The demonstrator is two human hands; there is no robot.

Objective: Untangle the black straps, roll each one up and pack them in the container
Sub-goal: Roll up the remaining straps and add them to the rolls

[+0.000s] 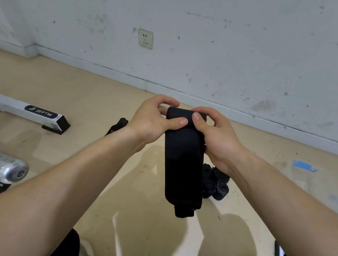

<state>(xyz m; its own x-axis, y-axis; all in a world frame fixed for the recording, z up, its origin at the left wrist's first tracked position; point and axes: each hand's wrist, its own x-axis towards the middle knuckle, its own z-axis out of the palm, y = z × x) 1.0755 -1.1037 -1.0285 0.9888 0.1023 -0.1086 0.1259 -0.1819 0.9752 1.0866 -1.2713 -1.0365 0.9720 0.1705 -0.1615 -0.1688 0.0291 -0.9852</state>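
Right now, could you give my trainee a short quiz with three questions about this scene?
1. True or false: the left hand and the right hand both grip the strap.
2. Where do the rolls lie? A) on the floor B) on a shelf C) in a drawer
3. Short answer: what is fitted on the wall?
Key: 1 true; 2 A; 3 a socket.

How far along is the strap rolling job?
Done: rolled black straps piled on the floor. In hand: left hand and right hand grip the top of a wide black fabric strap. Left: a loose black strap on the floor; no container shows.
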